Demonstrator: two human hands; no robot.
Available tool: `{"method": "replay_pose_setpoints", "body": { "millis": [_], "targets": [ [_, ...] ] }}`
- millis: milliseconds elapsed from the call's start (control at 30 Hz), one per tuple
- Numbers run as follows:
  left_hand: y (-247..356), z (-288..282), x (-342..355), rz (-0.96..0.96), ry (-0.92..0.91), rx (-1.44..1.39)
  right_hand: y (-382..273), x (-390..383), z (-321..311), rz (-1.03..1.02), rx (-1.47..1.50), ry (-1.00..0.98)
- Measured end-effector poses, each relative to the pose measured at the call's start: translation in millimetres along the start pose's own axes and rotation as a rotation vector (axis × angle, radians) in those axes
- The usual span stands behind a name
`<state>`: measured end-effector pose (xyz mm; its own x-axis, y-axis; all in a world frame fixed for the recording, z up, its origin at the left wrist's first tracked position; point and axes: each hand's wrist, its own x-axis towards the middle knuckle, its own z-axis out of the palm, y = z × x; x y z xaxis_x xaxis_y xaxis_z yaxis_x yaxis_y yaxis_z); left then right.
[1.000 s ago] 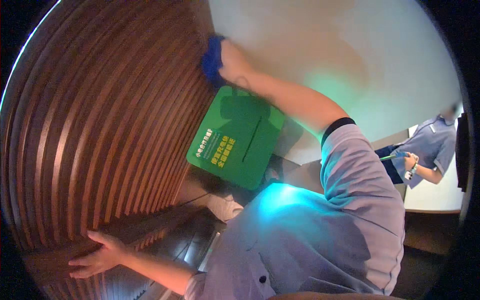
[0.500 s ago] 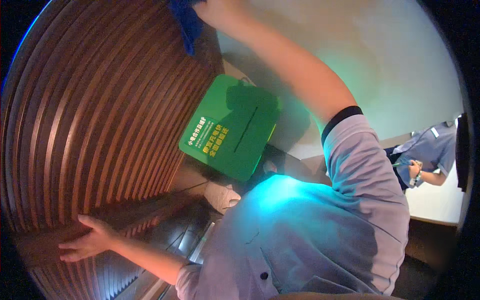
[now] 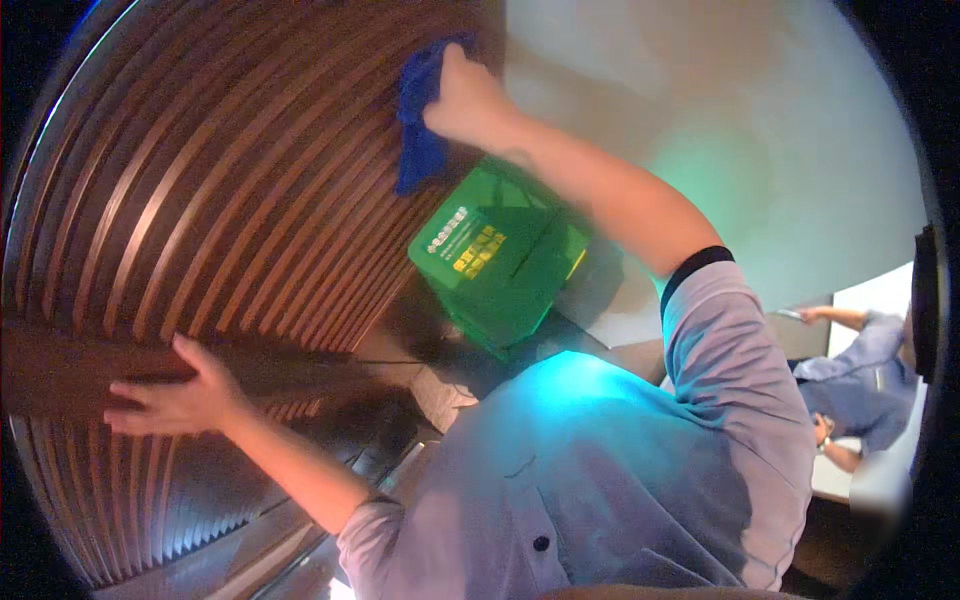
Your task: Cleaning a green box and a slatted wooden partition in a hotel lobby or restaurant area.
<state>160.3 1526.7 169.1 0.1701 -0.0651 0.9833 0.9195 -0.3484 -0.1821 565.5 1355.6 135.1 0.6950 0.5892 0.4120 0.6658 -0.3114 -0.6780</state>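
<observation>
A blue cloth [image 3: 422,120] hangs from my right hand [image 3: 470,97], whose fingers are closed on it. It lies against the upper right end of the brown slatted wall panel [image 3: 190,190], just above a green box. My left hand [image 3: 185,395] is spread, fingers apart and holding nothing. It rests on or just over the flat dark band [image 3: 60,365] that crosses the slats; whether the palm touches cannot be made out.
The green box [image 3: 500,255] with pale and yellow lettering stands in the corner where the slats meet a pale wall [image 3: 760,120]. Another person in a grey-blue shirt [image 3: 860,370] is at the far right. Below the box sits a crumpled pale bag-like thing [image 3: 440,395].
My right hand has come down and to the right with the cloth. The left hand sits slightly higher in the picture, and the view has shifted. The other person has changed pose.
</observation>
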Motion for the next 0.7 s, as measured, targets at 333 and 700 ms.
{"method": "replay_pose_setpoints", "body": {
  "millis": [333, 700],
  "targets": [
    [41.2, 8.4, -50.9, -0.224, -0.144, -0.476, -118.9, -53.3, 126.3, -0.558, 0.044, -0.380],
    [16.3, 44.3, -148.8, -0.265, -0.458, -0.622, -191.1, -31.8, 167.2, -0.505, -0.180, -0.246]
  ]
}}
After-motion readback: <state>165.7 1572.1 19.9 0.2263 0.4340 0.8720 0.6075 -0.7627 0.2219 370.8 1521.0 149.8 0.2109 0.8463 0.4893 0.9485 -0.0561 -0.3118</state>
